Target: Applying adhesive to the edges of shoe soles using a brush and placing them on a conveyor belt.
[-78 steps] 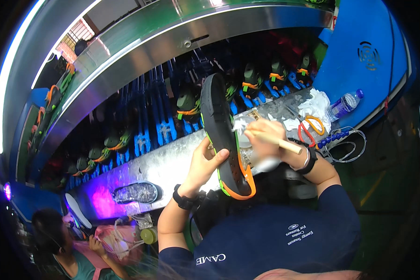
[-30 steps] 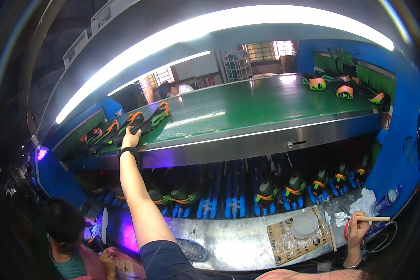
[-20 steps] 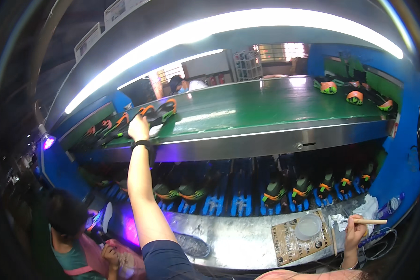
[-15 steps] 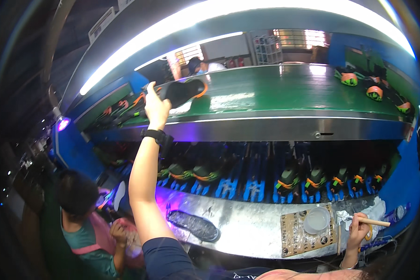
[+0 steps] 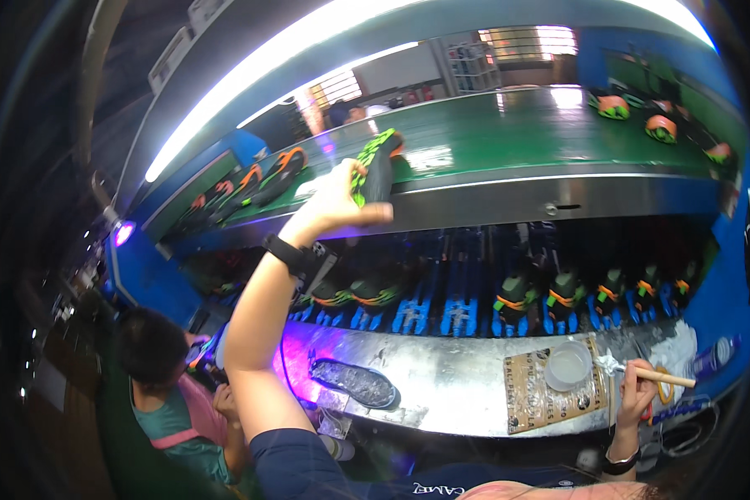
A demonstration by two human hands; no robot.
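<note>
My left hand (image 5: pixel 335 202) is raised to the front edge of the green conveyor belt (image 5: pixel 508 125) and grips a black shoe sole with green and orange trim (image 5: pixel 375 167), held on edge. My right hand (image 5: pixel 637 394) rests low at the right over the metal bench (image 5: pixel 450 387) and holds a wooden-handled brush (image 5: pixel 654 375). Next to the brush stands a small white bowl (image 5: pixel 568 365) on a brown cardboard sheet (image 5: pixel 550 392).
More soles (image 5: pixel 258 183) lie on the belt at the left and others (image 5: pixel 642 117) at the far right. Blue racks hold shoes (image 5: pixel 517 300) under the belt. A clear sole (image 5: pixel 354 383) lies on the bench in purple light. Another person (image 5: pixel 162 375) sits at lower left.
My left hand lifted a sole off the belt and drew it rightward and toward me, turning it on edge. My right hand stayed over the bench with the brush.
</note>
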